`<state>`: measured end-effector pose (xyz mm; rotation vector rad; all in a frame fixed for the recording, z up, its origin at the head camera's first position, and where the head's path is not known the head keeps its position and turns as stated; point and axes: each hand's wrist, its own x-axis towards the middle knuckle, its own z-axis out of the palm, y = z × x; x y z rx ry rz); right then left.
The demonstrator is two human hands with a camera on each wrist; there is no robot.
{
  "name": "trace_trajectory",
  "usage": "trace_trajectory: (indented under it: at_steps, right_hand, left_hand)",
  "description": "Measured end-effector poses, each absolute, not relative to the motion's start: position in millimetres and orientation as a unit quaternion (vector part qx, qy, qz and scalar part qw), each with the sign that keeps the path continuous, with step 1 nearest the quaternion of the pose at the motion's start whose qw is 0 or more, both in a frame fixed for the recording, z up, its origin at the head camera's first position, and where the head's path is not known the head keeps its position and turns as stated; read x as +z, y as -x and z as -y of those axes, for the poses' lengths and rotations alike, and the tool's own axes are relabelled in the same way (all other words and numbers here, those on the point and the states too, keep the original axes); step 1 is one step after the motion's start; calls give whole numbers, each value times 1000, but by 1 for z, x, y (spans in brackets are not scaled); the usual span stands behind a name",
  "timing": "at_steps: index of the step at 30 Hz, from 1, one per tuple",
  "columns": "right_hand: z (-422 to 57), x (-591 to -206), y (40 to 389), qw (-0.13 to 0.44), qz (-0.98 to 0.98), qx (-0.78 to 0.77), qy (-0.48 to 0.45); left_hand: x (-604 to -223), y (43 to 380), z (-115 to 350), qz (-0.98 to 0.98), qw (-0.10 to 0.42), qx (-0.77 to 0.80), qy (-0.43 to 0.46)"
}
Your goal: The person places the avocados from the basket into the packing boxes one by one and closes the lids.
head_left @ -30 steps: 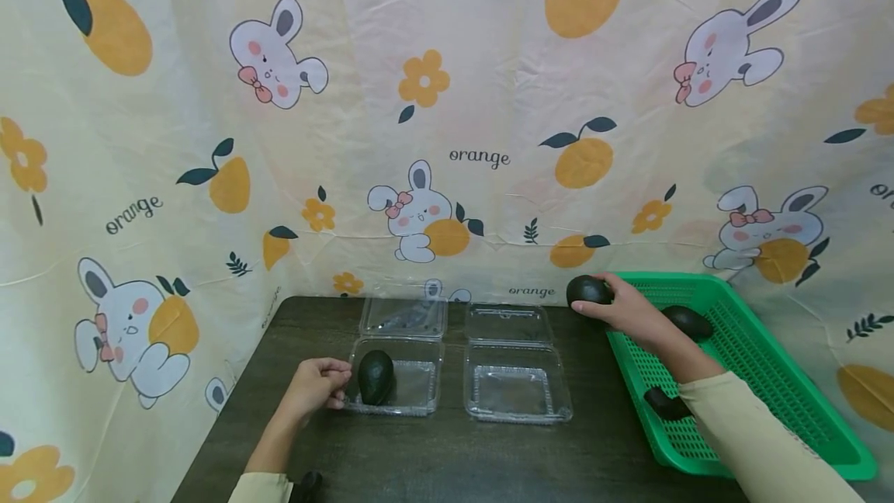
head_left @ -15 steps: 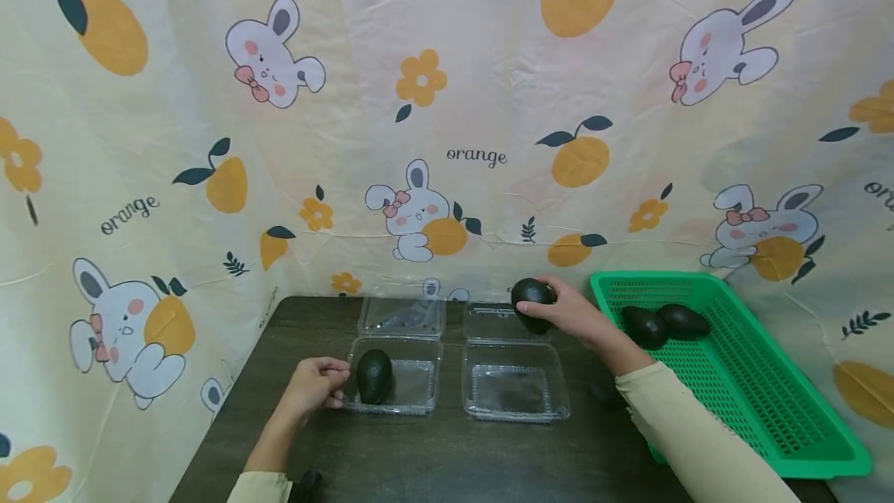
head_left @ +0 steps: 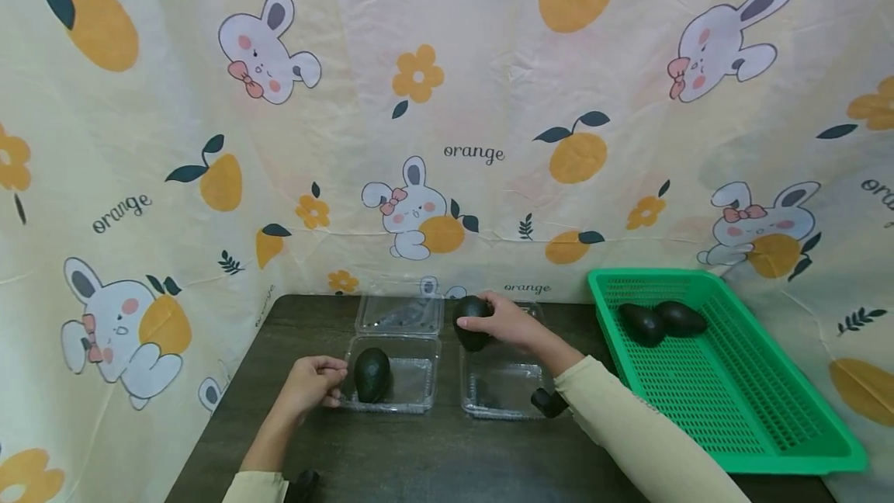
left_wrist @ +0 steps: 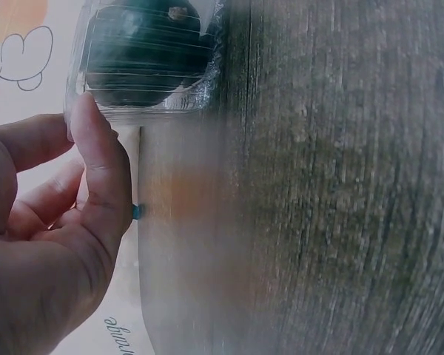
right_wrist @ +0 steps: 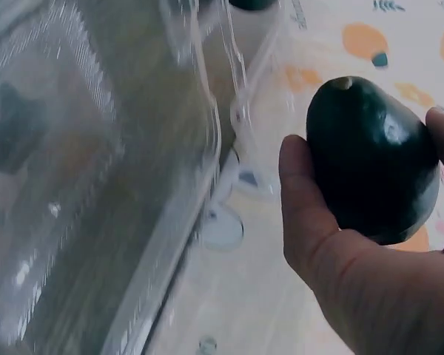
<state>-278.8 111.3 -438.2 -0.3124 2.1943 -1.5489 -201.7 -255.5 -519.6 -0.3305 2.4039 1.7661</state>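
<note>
My right hand [head_left: 510,322] grips a dark green avocado [head_left: 471,323] above the back of the right clear plastic clamshell box [head_left: 499,402]. Thumb and fingers lie on opposite sides of that avocado [right_wrist: 374,163] in the right wrist view. At the left box [head_left: 419,407], my left hand [head_left: 312,388] pinches the near-left rim between thumb and finger. Inside the left part of this box lies another avocado [head_left: 372,375]. Both boxes have their lids folded back. The left wrist view shows the fingers at the box wall [left_wrist: 78,96], with the avocado [left_wrist: 144,52] behind the plastic.
A green plastic basket [head_left: 740,402] stands on the right, with two avocados [head_left: 660,322] touching at its far left. The dark wooden table [head_left: 419,464] ends at a printed curtain [head_left: 489,216] behind the boxes. A black wrist device [head_left: 548,402] sits at the right sleeve.
My right hand has carried the avocado leftward from beside the basket to above the right box. The left hand stays at the left box's rim.
</note>
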Motion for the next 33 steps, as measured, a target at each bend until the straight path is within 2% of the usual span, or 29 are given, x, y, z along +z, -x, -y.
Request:
trace_trajectory:
  at_steps: [13,23,33]
  right_hand:
    - [-48,-452,271,243,-792,-547,120]
    - [-21,-459,268,226,-843,-468,137]
    - [-7,-461,262,175,-896,-379,153]
  left_hand:
    - [-519,201,258,-800,73,585,112]
    - [-513,199,255,-800,76,586,109]
    - [-513,199,255,-803,77,581,107]
